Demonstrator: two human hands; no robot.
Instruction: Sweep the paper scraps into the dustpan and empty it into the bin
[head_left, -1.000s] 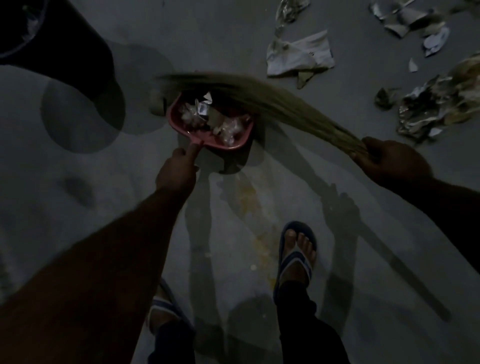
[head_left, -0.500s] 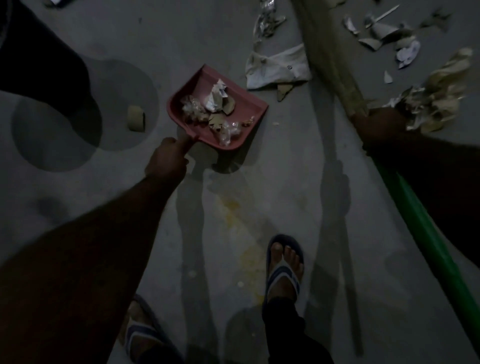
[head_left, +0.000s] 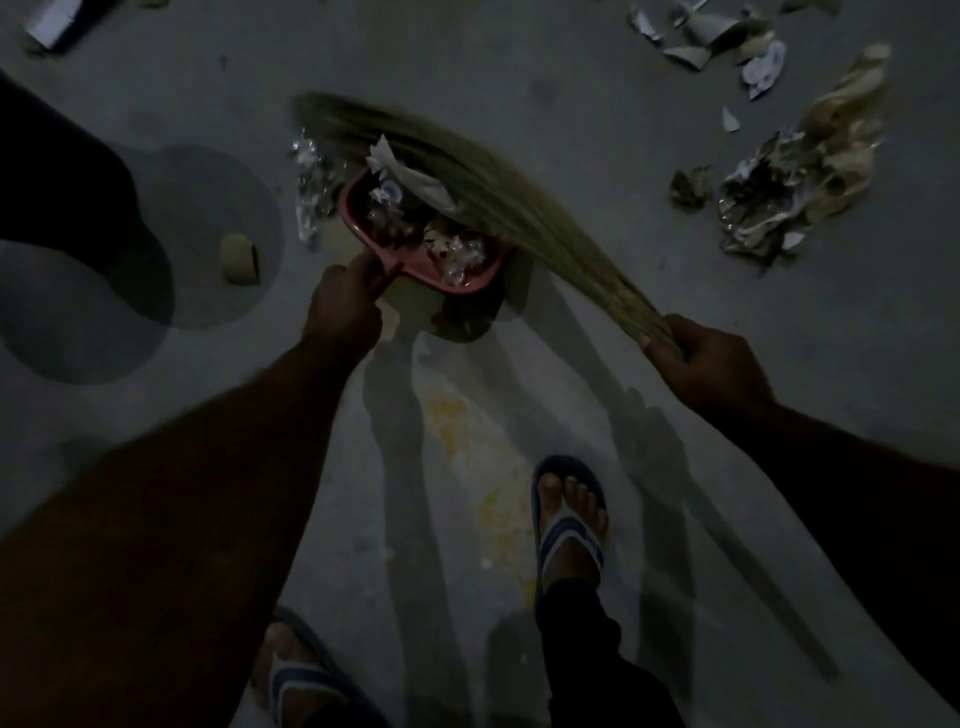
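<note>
A pink dustpan (head_left: 363, 228) rests low on the grey floor, full of crumpled paper scraps (head_left: 447, 244). My left hand (head_left: 343, 301) grips its handle from the near side. My right hand (head_left: 701, 358) grips a grass broom (head_left: 509, 202) near the base of its bristles. The bristles lie across the far side of the dustpan, blurred, with a large white paper piece (head_left: 410, 176) under them at the pan's mouth. A shiny crumpled wrapper (head_left: 311, 187) lies just left of the pan. A dark bin (head_left: 57, 187) stands at the left edge.
A heap of crumpled paper and foil (head_left: 789, 187) lies at the right, with several torn white pieces (head_left: 722, 36) beyond it. A small cardboard roll (head_left: 239, 260) sits near the bin. My sandalled feet (head_left: 569, 519) stand below on a yellow-stained floor.
The broom has swung from pointing away at the upper right back down across the dustpan, dragging the large white paper and a wrapper to it. My left hand kept hold of the handle.
</note>
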